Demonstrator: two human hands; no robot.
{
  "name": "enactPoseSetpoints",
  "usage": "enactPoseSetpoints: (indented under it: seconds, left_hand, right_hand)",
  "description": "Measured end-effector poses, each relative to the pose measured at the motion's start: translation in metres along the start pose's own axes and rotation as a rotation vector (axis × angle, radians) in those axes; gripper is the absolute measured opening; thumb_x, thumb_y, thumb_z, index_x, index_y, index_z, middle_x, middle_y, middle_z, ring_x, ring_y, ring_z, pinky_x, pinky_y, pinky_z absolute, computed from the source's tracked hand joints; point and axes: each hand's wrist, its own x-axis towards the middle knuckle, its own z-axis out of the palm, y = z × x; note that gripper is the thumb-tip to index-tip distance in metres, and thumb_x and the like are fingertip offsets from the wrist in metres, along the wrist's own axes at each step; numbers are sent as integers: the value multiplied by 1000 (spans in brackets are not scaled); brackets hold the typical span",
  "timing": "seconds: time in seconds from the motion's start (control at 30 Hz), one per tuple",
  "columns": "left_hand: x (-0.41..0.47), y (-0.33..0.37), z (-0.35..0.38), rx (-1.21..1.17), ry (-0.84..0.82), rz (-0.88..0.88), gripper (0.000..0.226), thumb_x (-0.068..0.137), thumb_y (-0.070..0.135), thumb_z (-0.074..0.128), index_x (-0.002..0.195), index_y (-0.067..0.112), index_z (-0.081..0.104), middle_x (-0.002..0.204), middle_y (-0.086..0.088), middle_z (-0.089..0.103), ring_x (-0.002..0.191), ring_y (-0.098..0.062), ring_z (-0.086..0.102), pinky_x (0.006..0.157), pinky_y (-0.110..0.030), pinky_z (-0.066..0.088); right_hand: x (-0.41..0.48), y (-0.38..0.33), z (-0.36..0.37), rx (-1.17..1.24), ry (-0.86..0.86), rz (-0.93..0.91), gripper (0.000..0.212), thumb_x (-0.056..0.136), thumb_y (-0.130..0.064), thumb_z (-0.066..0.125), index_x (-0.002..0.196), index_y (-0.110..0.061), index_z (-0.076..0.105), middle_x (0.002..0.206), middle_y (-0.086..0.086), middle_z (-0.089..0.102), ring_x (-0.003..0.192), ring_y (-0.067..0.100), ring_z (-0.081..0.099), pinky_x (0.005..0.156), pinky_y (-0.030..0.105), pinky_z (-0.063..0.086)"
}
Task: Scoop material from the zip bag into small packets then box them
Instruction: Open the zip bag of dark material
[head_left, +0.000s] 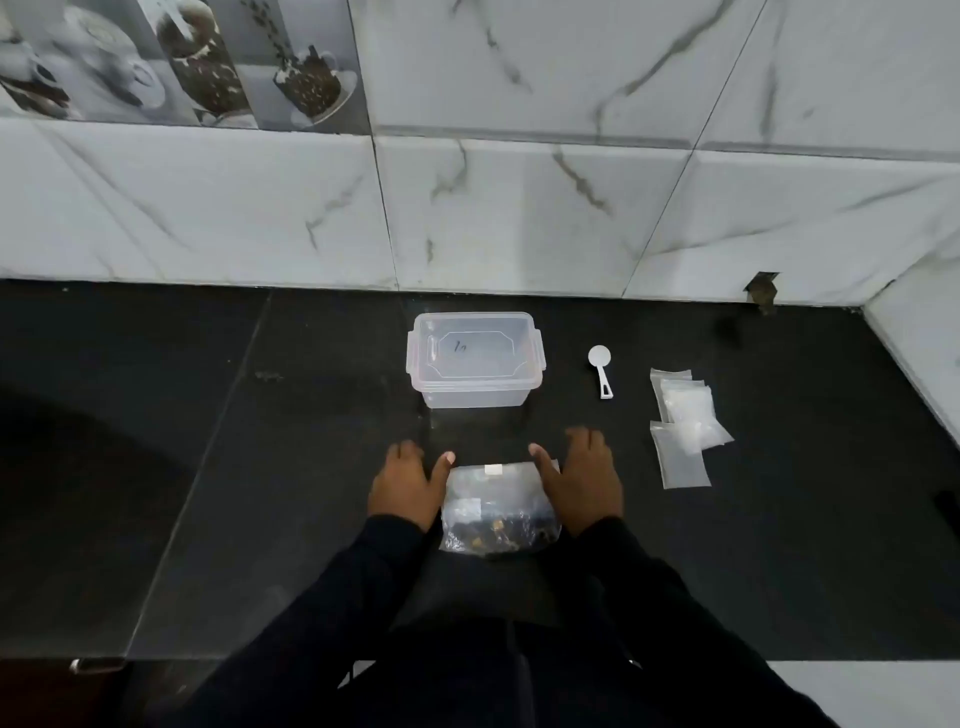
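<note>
Left grip (408, 486) and right grip (582, 483) lie wide and flat on the black bench (208, 415), holding nothing, one on each side of the zip bag (498, 514) of dark material. Beyond the bag stands a lidded clear box (475, 358). Small packets (680, 426) lie to the right, with a white scoop (601, 369) between them and the box.

Black counter (156, 467) — white marble-tiled wall (519, 208) behind.
</note>
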Motion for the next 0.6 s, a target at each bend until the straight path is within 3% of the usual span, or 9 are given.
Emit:
enactPoseSetpoints:
  seconds: [0.1,0.2,0.3,0.37,0.47,0.53,0.6]
  left_hand:
    - [-7,-9,9,-169,-194,-200,56,84,62,57,55,15,49,58,-4,57,68,-32,65,68,-36,51]
    - [-6,-12,14,-373,-322,-313,54,79,58,67,52,15,49,52,-8,56,59,-30,65,66,-35,55]
    - [-7,-6,11,-636,-311,-298,47,80,46,74,56,15,48,51,-1,45,51,-17,46,60,-31,42]
    - [-8,1,2,-854,-272,-287,42,85,38,73,58,15,50,52,3,43,52,-12,40,59,-27,38]
    - [-10,9,-15,-1094,-272,-260,28,90,25,69,65,13,65,60,-3,51,53,-8,44,54,-21,39]
    - [-11,13,-25,-1163,-265,-203,14,88,16,71,86,2,68,70,-13,53,56,-10,46,54,-19,41]
    - [-13,16,-33,-1170,-238,-137,17,84,4,71,99,-1,64,77,-18,67,65,-14,62,64,-21,52]
  right_hand:
    - [-8,20,-2,70,-185,220,52,86,-68,53,78,-17,51,84,3,60,80,24,60,74,38,50]
    - [-9,29,2,222,-299,258,54,84,-57,65,54,-17,44,55,-2,51,59,17,55,66,33,46]
    - [-8,26,1,428,-258,204,43,83,-40,75,59,-13,51,58,0,55,57,10,52,62,28,43]
    - [-8,26,-5,604,-242,167,32,84,-31,76,67,-7,62,67,5,67,63,12,60,65,28,48]
    - [-10,20,-20,905,-278,174,15,85,-17,75,89,-3,70,89,17,73,81,19,69,72,32,52]
    - [-14,10,-33,1100,-284,206,23,85,-12,74,106,-6,69,101,16,74,94,24,71,79,34,55]
    - [-16,2,-43,1242,-265,204,36,83,-13,73,117,-7,65,108,13,74,100,25,71,84,33,56]
